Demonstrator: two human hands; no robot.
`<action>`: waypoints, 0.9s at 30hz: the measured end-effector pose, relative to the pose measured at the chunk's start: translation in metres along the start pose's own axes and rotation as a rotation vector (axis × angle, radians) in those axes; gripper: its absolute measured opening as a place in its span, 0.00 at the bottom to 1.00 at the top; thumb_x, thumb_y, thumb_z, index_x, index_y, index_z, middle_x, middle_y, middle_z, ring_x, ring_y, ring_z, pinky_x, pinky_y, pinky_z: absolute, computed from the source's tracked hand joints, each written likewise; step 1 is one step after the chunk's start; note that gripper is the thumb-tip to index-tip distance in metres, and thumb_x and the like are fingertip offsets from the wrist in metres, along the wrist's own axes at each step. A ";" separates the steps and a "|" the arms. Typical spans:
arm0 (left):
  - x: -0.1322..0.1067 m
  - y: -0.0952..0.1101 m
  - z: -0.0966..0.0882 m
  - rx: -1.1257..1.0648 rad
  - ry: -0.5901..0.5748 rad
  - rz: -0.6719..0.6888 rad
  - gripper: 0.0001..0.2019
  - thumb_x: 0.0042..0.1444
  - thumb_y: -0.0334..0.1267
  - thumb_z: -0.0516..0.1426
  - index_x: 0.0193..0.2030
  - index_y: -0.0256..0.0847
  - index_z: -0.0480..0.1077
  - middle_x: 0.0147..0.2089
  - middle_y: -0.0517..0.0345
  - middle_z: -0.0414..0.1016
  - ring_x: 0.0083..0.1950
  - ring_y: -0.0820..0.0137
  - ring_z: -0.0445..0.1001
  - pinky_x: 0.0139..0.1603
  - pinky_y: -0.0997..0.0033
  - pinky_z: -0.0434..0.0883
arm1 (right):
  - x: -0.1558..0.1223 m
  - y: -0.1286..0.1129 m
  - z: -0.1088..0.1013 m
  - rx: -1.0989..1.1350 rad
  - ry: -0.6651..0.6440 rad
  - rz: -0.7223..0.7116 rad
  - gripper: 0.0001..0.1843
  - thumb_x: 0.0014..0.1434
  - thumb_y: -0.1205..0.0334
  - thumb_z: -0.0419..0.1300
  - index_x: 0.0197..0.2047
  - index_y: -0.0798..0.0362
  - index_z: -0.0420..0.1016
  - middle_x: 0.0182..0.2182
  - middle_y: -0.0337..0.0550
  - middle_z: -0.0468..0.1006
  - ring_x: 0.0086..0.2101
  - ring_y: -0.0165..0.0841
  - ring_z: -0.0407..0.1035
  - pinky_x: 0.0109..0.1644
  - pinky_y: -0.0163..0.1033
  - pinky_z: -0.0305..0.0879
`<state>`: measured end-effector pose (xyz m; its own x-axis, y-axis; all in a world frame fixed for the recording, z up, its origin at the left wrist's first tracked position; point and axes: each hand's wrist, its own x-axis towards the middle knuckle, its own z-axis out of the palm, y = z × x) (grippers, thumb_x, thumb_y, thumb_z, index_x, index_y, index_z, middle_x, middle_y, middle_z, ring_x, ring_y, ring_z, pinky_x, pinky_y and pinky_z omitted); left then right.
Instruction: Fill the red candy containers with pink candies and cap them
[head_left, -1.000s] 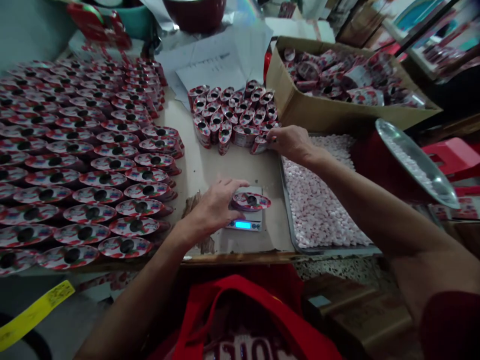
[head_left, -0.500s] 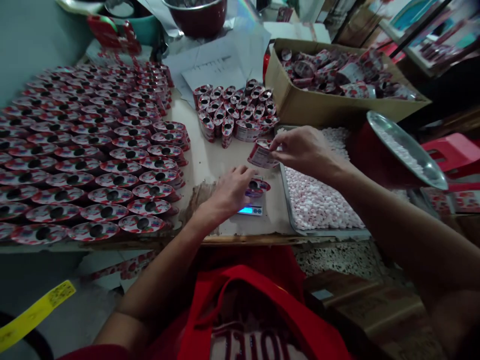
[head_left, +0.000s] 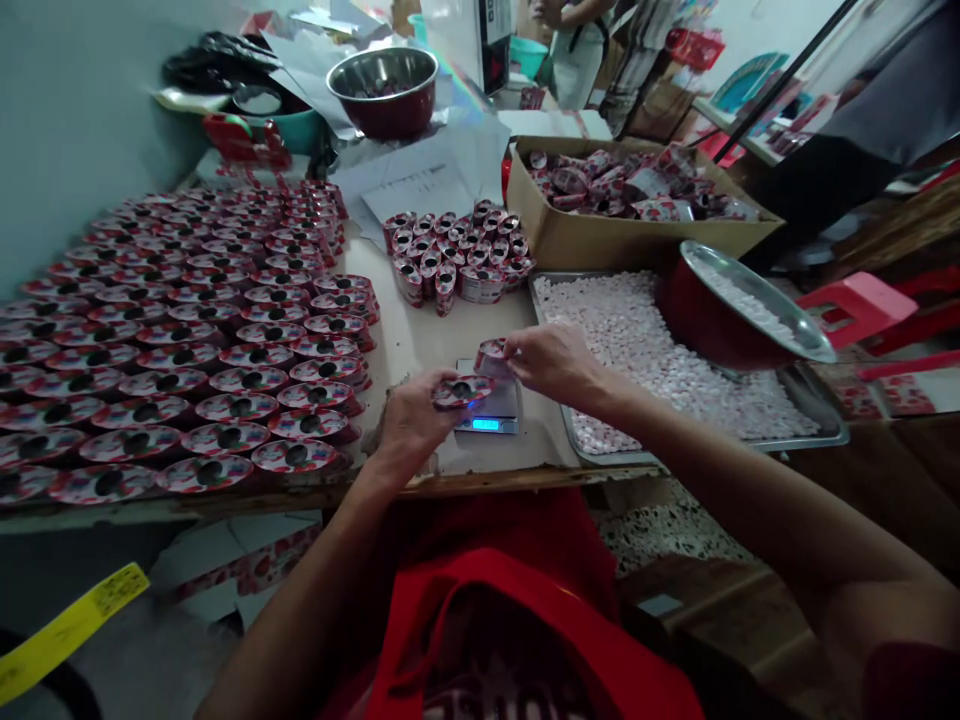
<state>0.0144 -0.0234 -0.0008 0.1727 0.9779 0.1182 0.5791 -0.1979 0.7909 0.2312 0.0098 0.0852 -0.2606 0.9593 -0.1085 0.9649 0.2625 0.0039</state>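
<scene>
My left hand (head_left: 415, 415) is closed on the side of a printed oval container (head_left: 463, 391), which has a dark round opening in its top. It hovers at the left edge of a small digital scale (head_left: 504, 404) with a lit blue display. Pinched in the fingers of my right hand (head_left: 556, 360) is a second, similar container (head_left: 489, 354), just above the back of the scale. Whether it touches the scale I cannot tell. To the right lies a metal tray (head_left: 571, 440) spread with small whitish-pink pellets.
Many oval containers (head_left: 232, 375) stand in rows on the left; a smaller group (head_left: 457, 250) is behind the scale. A cardboard box (head_left: 592, 236) holds more. A tilted red bowl (head_left: 694, 300) rests on the tray. Behind are a steel-rimmed bowl (head_left: 390, 110) and people.
My left hand has lifted the container off the scale and moved left with it. My right hand has brought its container left and down to the scale. The view has tilted up.
</scene>
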 end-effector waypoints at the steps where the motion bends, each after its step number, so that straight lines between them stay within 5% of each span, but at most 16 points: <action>1: -0.005 0.000 -0.009 -0.024 0.012 -0.013 0.21 0.50 0.39 0.75 0.52 0.45 0.81 0.49 0.56 0.86 0.47 0.60 0.84 0.51 0.65 0.78 | -0.001 -0.004 0.004 0.020 -0.024 -0.012 0.17 0.67 0.59 0.59 0.50 0.47 0.90 0.41 0.52 0.88 0.40 0.44 0.80 0.38 0.42 0.58; 5: -0.021 0.006 -0.029 -0.109 0.031 -0.016 0.22 0.50 0.44 0.74 0.52 0.44 0.82 0.49 0.55 0.86 0.48 0.60 0.85 0.50 0.65 0.78 | 0.000 -0.009 0.012 0.371 -0.048 0.009 0.11 0.62 0.64 0.66 0.46 0.52 0.88 0.35 0.48 0.85 0.36 0.39 0.76 0.39 0.40 0.63; 10: -0.025 0.028 -0.031 -0.127 -0.094 -0.065 0.24 0.49 0.48 0.75 0.52 0.46 0.82 0.46 0.57 0.87 0.45 0.59 0.85 0.45 0.67 0.79 | 0.004 0.011 -0.010 1.634 -0.178 0.302 0.07 0.63 0.70 0.61 0.43 0.57 0.80 0.32 0.45 0.80 0.33 0.32 0.75 0.44 0.38 0.77; 13: -0.020 0.040 -0.031 -0.072 -0.129 -0.080 0.24 0.47 0.44 0.76 0.52 0.47 0.82 0.45 0.58 0.87 0.44 0.59 0.85 0.45 0.66 0.78 | 0.000 0.016 -0.018 1.970 -0.262 0.419 0.15 0.57 0.79 0.56 0.44 0.60 0.79 0.36 0.51 0.82 0.39 0.33 0.79 0.50 0.37 0.81; 16: -0.013 0.045 -0.028 -0.035 -0.146 -0.076 0.23 0.48 0.44 0.75 0.52 0.49 0.83 0.45 0.59 0.88 0.45 0.59 0.86 0.45 0.66 0.78 | -0.005 0.009 -0.017 1.972 -0.254 0.357 0.24 0.47 0.84 0.56 0.44 0.60 0.81 0.40 0.50 0.84 0.42 0.32 0.81 0.54 0.35 0.80; 19: -0.005 0.046 -0.023 -0.043 -0.143 -0.052 0.23 0.48 0.42 0.75 0.52 0.50 0.82 0.46 0.58 0.88 0.47 0.58 0.85 0.45 0.66 0.77 | -0.010 -0.003 -0.014 1.823 -0.139 0.122 0.19 0.51 0.80 0.60 0.42 0.56 0.84 0.40 0.46 0.86 0.43 0.33 0.82 0.59 0.41 0.79; 24: 0.010 0.047 -0.017 -0.148 -0.112 0.033 0.20 0.51 0.43 0.73 0.52 0.49 0.82 0.43 0.60 0.87 0.44 0.60 0.84 0.42 0.69 0.75 | -0.018 -0.017 -0.011 1.100 0.299 -0.408 0.18 0.61 0.73 0.59 0.43 0.48 0.88 0.47 0.45 0.85 0.49 0.37 0.79 0.60 0.47 0.76; 27: 0.019 0.050 -0.017 -0.154 -0.122 0.105 0.16 0.53 0.44 0.71 0.48 0.45 0.83 0.40 0.61 0.86 0.40 0.63 0.82 0.37 0.71 0.70 | -0.020 -0.018 -0.004 0.859 0.384 -0.521 0.22 0.63 0.75 0.56 0.48 0.48 0.88 0.51 0.48 0.85 0.51 0.38 0.80 0.59 0.47 0.76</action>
<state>0.0326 -0.0140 0.0513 0.3262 0.9351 0.1382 0.4262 -0.2760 0.8615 0.2192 -0.0137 0.0914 -0.4944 0.7581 0.4253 0.3926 0.6313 -0.6688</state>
